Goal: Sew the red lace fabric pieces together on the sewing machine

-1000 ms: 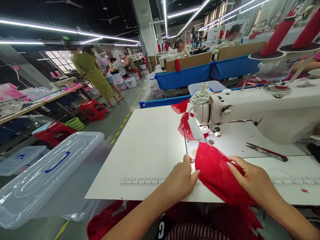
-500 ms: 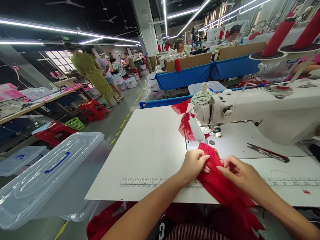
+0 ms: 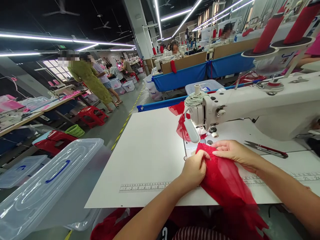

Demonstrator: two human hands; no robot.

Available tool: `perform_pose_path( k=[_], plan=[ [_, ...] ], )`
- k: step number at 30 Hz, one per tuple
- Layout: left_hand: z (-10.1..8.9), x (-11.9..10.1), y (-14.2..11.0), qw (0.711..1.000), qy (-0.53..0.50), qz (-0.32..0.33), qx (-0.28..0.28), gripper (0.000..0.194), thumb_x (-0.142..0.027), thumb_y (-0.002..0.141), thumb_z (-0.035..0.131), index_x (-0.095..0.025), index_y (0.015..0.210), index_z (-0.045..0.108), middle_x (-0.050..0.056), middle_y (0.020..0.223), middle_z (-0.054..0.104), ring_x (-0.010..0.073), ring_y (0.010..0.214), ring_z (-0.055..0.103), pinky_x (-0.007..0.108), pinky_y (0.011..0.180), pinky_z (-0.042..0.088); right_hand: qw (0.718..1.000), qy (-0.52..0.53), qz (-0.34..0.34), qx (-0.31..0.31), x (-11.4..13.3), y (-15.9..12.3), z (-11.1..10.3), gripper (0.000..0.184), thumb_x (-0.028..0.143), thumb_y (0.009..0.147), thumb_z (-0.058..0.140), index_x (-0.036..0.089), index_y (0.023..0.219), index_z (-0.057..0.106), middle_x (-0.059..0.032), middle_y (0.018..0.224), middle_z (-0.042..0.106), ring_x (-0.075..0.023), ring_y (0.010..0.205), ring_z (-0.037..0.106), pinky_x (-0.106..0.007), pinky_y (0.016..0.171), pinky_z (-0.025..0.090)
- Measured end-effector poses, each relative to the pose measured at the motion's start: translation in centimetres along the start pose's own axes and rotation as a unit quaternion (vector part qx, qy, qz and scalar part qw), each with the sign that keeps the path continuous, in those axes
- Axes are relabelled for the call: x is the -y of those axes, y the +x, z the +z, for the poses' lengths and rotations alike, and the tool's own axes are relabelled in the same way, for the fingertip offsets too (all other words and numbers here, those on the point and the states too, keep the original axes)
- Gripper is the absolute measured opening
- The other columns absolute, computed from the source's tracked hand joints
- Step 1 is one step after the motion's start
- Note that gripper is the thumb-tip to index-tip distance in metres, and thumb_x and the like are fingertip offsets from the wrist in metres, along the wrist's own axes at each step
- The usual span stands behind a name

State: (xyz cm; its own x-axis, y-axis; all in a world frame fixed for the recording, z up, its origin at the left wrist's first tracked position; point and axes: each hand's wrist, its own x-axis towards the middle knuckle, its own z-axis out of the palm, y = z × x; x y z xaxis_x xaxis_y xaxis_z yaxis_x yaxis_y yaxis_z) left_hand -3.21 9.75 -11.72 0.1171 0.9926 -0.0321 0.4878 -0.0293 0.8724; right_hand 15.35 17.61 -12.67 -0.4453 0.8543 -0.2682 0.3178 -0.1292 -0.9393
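Red fabric in both hands

Wearer's two hands, one held cloth, two large red spools, one snipper

Left grip beside right grip, both pinched

The fabric is bright red with a lacy pattern up top, and the thread cones basically match it. Sewing machine is white, same for the surface, just with black ruler markings. Striped clothing is dark and pale. Bin handle is blue, stool red, basket lime green, floor tape yellow.
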Motion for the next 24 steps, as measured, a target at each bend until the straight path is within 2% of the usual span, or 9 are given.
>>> perform_pose_path(
  k=[2,4,6,9,12,14,17,21,24],
  plan=[
    [-0.1,-0.1,0.0,1.000,0.016,0.007,0.013,0.026,-0.003,0.084,0.045,-0.022,0.082,0.061,-0.001,0.080,0.066,0.0174,0.079,0.062,0.030,0.081,0.049,0.998,-0.046,-0.017,0.031,0.0,-0.2,-0.1,0.038,0.057,0.078,0.065,0.020,0.082,0.065,-0.0042,0.074,0.073,-0.0214,0.066,0.069,-0.032,0.058,0.053],
    [-0.2,-0.2,0.0,0.999,0.029,0.010,0.020,0.025,-0.003,0.083,0.045,-0.022,0.077,0.061,-0.002,0.077,0.066,0.0169,0.077,0.061,0.029,0.080,0.048,0.995,-0.097,-0.035,0.013,-0.1,0.0,0.0,0.038,0.058,0.080,0.059,0.022,0.068,0.055,-0.0004,0.062,0.065,-0.0174,0.056,0.060,-0.028,0.050,0.045],
    [-0.2,-0.1,0.0,0.999,0.040,0.013,0.023,0.025,-0.003,0.082,0.046,-0.022,0.077,0.061,-0.002,0.079,0.067,0.0167,0.078,0.062,0.028,0.080,0.048,0.990,-0.127,-0.051,-0.033,-0.1,0.2,0.2,0.034,0.051,0.080,0.058,0.024,0.064,0.046,0.0026,0.056,0.058,-0.0149,0.052,0.053,-0.026,0.047,0.039],
    [-0.3,-0.1,0.0,0.998,0.052,0.023,0.031,0.026,-0.002,0.079,0.045,-0.022,0.076,0.061,-0.002,0.082,0.069,0.0168,0.081,0.062,0.028,0.081,0.048,0.970,-0.190,-0.081,-0.130,0.2,0.1,0.4,0.020,0.035,0.075,0.059,0.025,0.065,0.045,0.0034,0.057,0.054,-0.0151,0.053,0.047,-0.026,0.047,0.031],
    [-0.2,0.1,0.0,0.997,0.061,0.032,0.036,0.026,-0.002,0.078,0.045,-0.022,0.076,0.062,-0.001,0.085,0.071,0.0175,0.084,0.063,0.028,0.083,0.047,0.938,-0.243,-0.127,-0.212,0.9,-0.7,0.9,0.003,0.026,0.077,0.055,0.026,0.074,0.053,-0.0022,0.076,0.064,-0.0195,0.066,0.055,-0.028,0.052,0.035],
    [-0.1,0.1,0.0,0.996,0.068,0.035,0.038,0.025,-0.003,0.078,0.045,-0.022,0.076,0.061,0.000,0.086,0.071,0.0178,0.084,0.063,0.029,0.083,0.047,0.922,-0.271,-0.203,-0.190,1.1,-1.2,1.7,0.012,0.023,0.083,0.048,0.026,0.083,0.059,-0.0050,0.091,0.070,-0.0206,0.075,0.063,-0.030,0.060,0.045],
    [-0.2,-0.2,-0.1,0.995,0.078,0.036,0.047,0.023,-0.004,0.079,0.045,-0.021,0.075,0.059,0.001,0.086,0.070,0.0173,0.082,0.062,0.028,0.080,0.047,0.900,-0.298,-0.302,-0.100,0.7,-1.0,2.7,0.030,0.018,0.092,0.039,0.024,0.095,0.068,-0.0063,0.102,0.076,-0.0198,0.088,0.072,-0.032,0.075,0.058],
    [-1.5,-0.9,-0.6,0.993,0.099,0.026,0.058,0.022,-0.005,0.078,0.043,-0.021,0.073,0.056,0.000,0.083,0.068,0.0157,0.079,0.061,0.024,0.074,0.047,0.873,-0.345,-0.336,-0.076,-0.9,0.0,2.8,0.038,0.023,0.100,0.041,0.021,0.124,0.070,-0.0091,0.131,0.074,-0.0232,0.119,0.070,-0.038,0.098,0.060],
    [-3.5,-1.4,-0.5,0.990,0.137,0.003,0.038,0.021,-0.006,0.079,0.043,-0.021,0.066,0.050,-0.001,0.075,0.062,0.0150,0.070,0.057,0.024,0.066,0.043,0.846,-0.393,-0.355,-0.064,-1.7,0.2,2.4,0.041,0.024,0.101,0.043,0.019,0.134,0.067,-0.0113,0.138,0.069,-0.0258,0.124,0.068,-0.043,0.101,0.060]
  ],
)
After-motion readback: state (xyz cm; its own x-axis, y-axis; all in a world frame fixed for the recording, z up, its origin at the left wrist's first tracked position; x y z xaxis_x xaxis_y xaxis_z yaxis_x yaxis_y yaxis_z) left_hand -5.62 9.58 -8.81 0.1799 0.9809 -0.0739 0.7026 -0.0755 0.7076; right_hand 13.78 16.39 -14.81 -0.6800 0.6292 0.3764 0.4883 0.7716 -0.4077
